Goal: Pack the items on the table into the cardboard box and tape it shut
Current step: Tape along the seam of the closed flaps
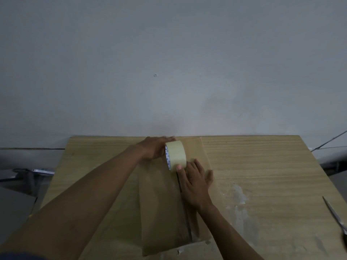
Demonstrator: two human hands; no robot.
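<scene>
A brown cardboard box [159,203] lies on the wooden table [262,175], its top flaps closed with a dark seam running down the middle. A roll of pale tape [176,155] stands on edge near the box's far end. My left hand [154,149] grips the roll from the left side. My right hand [193,177] lies flat on the box top just in front of the roll, with its thumb touching the roll's lower edge. No loose items show on the table.
Scissors [336,216] lie at the table's right edge. Whitish tape residue [238,197] marks the tabletop right of the box. A grey wall stands directly behind the table. Grey objects sit off the table's left side.
</scene>
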